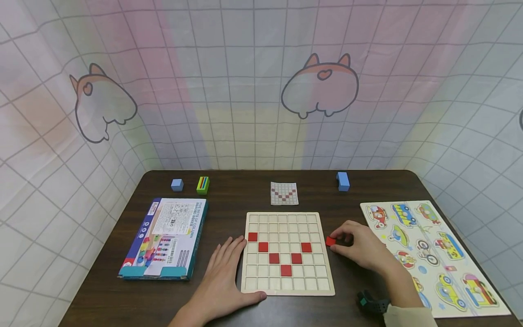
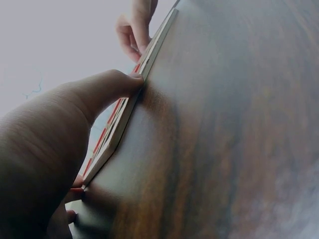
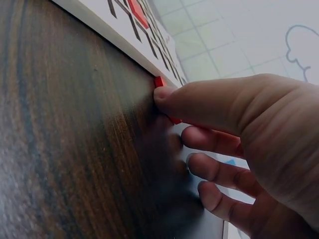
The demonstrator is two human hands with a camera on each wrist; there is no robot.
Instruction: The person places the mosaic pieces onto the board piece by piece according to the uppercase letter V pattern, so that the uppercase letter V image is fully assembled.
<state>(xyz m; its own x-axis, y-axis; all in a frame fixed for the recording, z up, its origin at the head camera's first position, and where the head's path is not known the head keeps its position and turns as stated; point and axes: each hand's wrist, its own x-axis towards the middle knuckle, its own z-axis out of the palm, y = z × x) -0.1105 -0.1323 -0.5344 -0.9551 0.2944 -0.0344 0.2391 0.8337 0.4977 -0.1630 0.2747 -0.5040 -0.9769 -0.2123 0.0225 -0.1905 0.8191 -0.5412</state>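
Note:
A pale square grid board (image 1: 288, 293) lies on the dark table, with several red tiles sitting in its cells in a slanting pattern. My left hand (image 1: 222, 277) rests at the board's left side, fingers fairly straight along that edge, and its thumb (image 2: 117, 82) touches the front edge. Just off the right edge, my right hand (image 1: 361, 245) pinches a red square tile (image 1: 330, 241) between thumb and forefinger. In the right wrist view the same tile (image 3: 159, 82) shows beside the board's rim, partly covered by the thumb.
Behind the board lies a small pattern card (image 1: 284, 194). A boxed set (image 1: 163, 238) is at left, a vehicle picture board (image 1: 425, 254) at right under the right forearm. Blue blocks (image 1: 177, 185) and a striped green block (image 1: 203, 185) stand far back. A dark strap (image 1: 372, 302) sits near the right wrist.

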